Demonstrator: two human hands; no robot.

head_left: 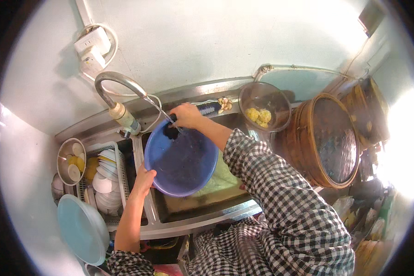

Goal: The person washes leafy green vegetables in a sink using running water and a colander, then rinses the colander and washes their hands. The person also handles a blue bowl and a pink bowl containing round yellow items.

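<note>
The sink unit [184,227] carries a dish rack [120,172] at its left and garlic cloves [225,105] at its back.

Left hand [144,180] grips 1 blue basin [156,143]; right hand [186,115] is at its far rim.

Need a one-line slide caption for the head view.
Left hand grips a blue-purple basin over the sink, right hand beside the running tap.

White glare burns beyond the right edge of the sink [188,226]; the wall [193,46] is bright; fisheye curves its lines, corners black.
</note>
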